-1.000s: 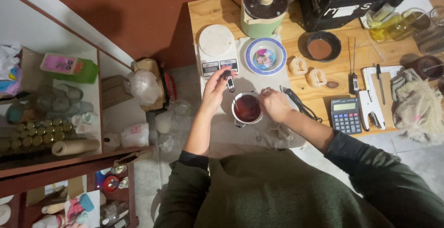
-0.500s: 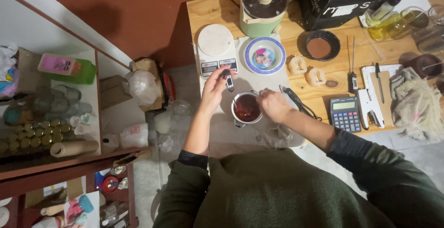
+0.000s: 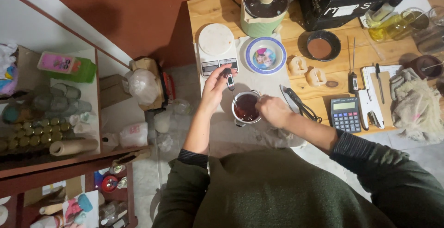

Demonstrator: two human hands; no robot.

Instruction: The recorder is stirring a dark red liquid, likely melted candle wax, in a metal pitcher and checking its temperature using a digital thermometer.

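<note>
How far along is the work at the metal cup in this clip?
Done: the small metal cup of dark red liquid already stands filled. In hand: the left hand holds a slim probe thermometer into it; the right hand steadies the rim. Left: two pale moulds look unfilled.

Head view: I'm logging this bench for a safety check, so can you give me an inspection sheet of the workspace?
Surface: wooden table, crowded, a pale mat under the cup.
Job's things: metal cup of dark red liquid; probe thermometer dipping into it.
Clutter: scale, bowl, green pot, calculator, stapler, two moulds, rag, bottles.
Grippers: left hand pinches the thermometer; right hand grips the cup's rim.
Cables: nothing seen.
Surroundings: red-brown wall, shelves with jars and bags to the left, tiled floor.
</note>
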